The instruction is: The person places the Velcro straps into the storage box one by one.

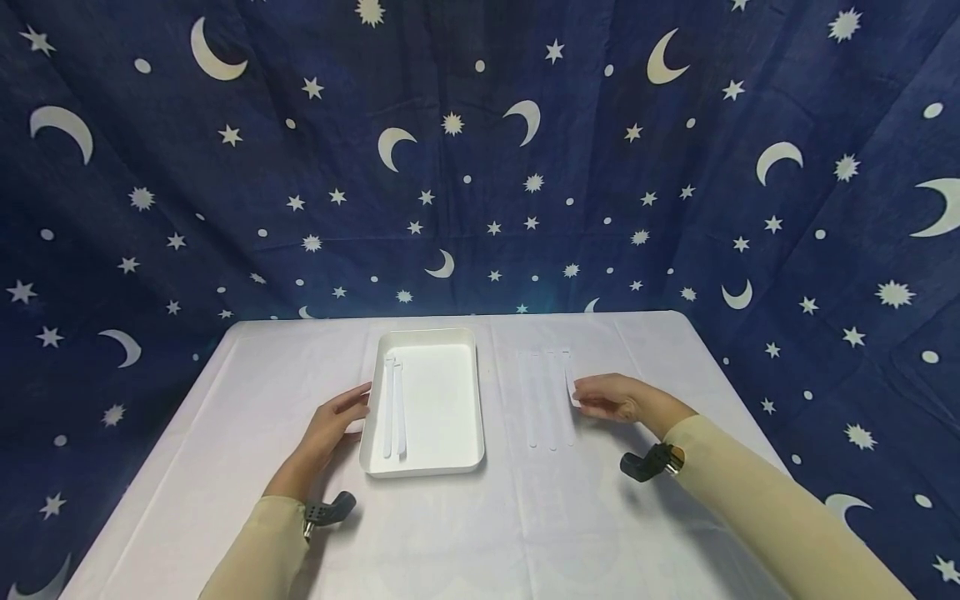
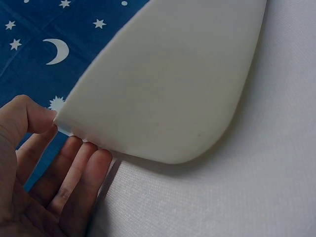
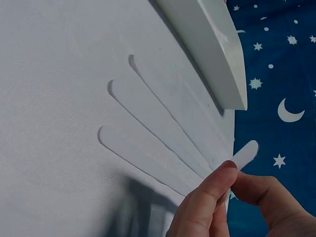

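A shallow white tray [image 1: 442, 408] lies on the table, with two thin white straps [image 1: 389, 408] lengthwise along its left side. At the tray's left edge is my left hand [image 1: 336, 421]; in the left wrist view its thumb is at the rim and its fingertips touch the outer wall. To the right of the tray, my right hand [image 1: 618, 396] pinches a white strap [image 3: 247, 153] between thumb and fingers, its rounded tip sticking out past them. Beside that hand, three more white straps [image 3: 148, 136] with rounded ends lie flat on the cloth.
A white cloth [image 1: 465, 533] covers the table. Behind it hangs a dark blue curtain [image 1: 480, 167] with moons and stars. A small black device [image 1: 330, 508] is strapped to the left wrist and another black device [image 1: 645, 462] to the right one.
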Tool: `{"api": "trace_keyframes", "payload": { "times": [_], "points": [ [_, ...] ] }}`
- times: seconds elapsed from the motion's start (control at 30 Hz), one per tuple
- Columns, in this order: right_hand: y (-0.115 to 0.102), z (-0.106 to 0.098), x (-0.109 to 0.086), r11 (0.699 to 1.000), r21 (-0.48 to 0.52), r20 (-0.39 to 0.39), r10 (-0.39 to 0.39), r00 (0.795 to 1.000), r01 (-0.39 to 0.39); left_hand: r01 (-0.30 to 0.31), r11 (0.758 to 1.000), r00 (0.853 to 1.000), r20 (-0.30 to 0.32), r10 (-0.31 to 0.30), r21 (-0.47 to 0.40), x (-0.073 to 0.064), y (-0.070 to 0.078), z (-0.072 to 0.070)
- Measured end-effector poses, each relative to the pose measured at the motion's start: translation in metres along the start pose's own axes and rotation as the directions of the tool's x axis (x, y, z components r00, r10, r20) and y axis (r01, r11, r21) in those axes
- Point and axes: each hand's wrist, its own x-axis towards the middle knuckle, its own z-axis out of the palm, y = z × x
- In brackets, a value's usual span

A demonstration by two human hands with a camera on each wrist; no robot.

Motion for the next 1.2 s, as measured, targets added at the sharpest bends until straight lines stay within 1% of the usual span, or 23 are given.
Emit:
{"api": "trace_keyframes", "payload": {
  "times": [0.2,0.4,0.5,0.6,0.83,0.97,1.2],
  "points": [
    [-0.003,-0.002,0.000,0.999,0.041,0.008,-0.017,1.000,0.016,0.001,1.000,1.000,-0.007,-0.001,0.008,0.000,0.000,0.000],
    [-0.008,-0.004,-0.003,0.999,0.035,0.011,-0.036,0.999,0.036,0.004,1.000,1.000,-0.015,-0.004,0.007,0.000,-0.001,0.000],
    [-0.011,-0.005,-0.004,0.999,0.030,-0.004,-0.023,1.000,0.023,0.004,1.000,1.000,-0.018,-0.004,0.009,0.000,-0.001,0.000],
    [-0.013,-0.006,-0.007,1.000,0.024,0.001,-0.015,1.000,0.015,0.003,1.000,1.000,-0.016,-0.003,0.009,0.001,-0.001,0.000],
    [-0.015,-0.007,-0.010,0.998,0.057,0.001,-0.006,1.000,0.006,0.002,1.000,1.000,-0.010,-0.002,0.000,0.001,-0.001,0.000],
    [-0.015,-0.006,-0.012,0.999,0.050,0.018,-0.018,1.000,0.017,0.006,1.000,1.000,-0.011,-0.006,-0.005,0.002,-0.002,0.000],
    [-0.009,0.004,-0.019,0.998,0.038,0.090,-0.053,0.995,0.049,-0.003,1.000,1.000,-0.007,0.003,0.000,0.003,-0.003,0.000]
  ]
}}
